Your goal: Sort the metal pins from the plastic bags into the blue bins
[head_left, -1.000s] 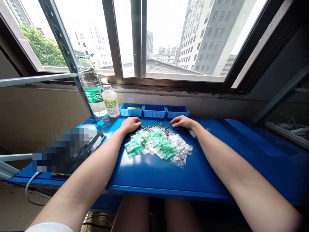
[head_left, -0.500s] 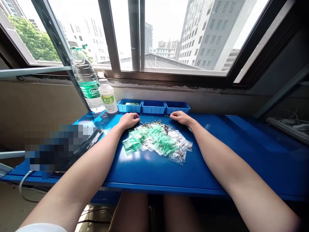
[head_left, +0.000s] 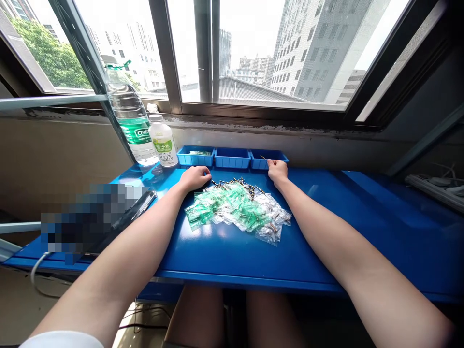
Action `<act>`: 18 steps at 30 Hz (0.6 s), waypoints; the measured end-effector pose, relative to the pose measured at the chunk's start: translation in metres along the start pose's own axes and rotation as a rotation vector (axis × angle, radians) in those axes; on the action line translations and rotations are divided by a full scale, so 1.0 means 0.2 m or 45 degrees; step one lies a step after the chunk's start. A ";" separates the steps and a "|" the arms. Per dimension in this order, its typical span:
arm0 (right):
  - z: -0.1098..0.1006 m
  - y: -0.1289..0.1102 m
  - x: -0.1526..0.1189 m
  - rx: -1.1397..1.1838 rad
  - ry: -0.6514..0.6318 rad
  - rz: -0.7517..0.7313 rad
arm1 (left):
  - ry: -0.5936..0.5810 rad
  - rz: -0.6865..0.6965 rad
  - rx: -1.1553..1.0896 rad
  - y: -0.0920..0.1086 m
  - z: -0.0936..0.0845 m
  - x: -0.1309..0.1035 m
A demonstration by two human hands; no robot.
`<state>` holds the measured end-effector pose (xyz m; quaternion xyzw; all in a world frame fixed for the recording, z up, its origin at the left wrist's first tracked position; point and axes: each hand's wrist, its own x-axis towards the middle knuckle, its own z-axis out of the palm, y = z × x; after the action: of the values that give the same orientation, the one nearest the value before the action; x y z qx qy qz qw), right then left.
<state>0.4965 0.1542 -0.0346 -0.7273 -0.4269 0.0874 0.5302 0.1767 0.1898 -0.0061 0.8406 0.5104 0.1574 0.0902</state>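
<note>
My right hand [head_left: 278, 171] is closed in a pinch on a thin brass-coloured pin [head_left: 264, 157], at the front edge of the right blue bin [head_left: 277, 155]. My left hand [head_left: 195, 178] rests with curled fingers on the table, at the left back edge of the pile; whatever its fingers may hold is hidden. Between the forearms lies a heap of small green plastic bags [head_left: 232, 198] and clear bags [head_left: 273, 215] with small metal parts in them. Loose dark and brass-coloured pins [head_left: 241, 181] lie along the back of this heap.
Left of the right bin stand a middle blue bin [head_left: 232, 159] and a left blue bin [head_left: 195, 158] with bags in it. A white bottle [head_left: 164, 142] and a large water bottle [head_left: 132, 121] stand at the back left. A dark device [head_left: 134, 212] lies on the blue table [head_left: 224, 256].
My right hand has moved right and slightly back from the heap to the right bin, turning so the pin points over it. My left hand has stayed by the heap.
</note>
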 end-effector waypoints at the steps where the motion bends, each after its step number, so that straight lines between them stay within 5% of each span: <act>1: 0.00 0.00 0.00 -0.002 0.003 0.007 | -0.001 0.000 -0.002 0.00 0.00 0.00; 18: -0.02 -0.01 -0.01 0.231 -0.189 0.074 | -0.008 -0.007 0.005 0.00 -0.01 0.00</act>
<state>0.4973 0.1499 -0.0316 -0.6800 -0.4342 0.1947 0.5579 0.1769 0.1892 -0.0049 0.8399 0.5126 0.1536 0.0907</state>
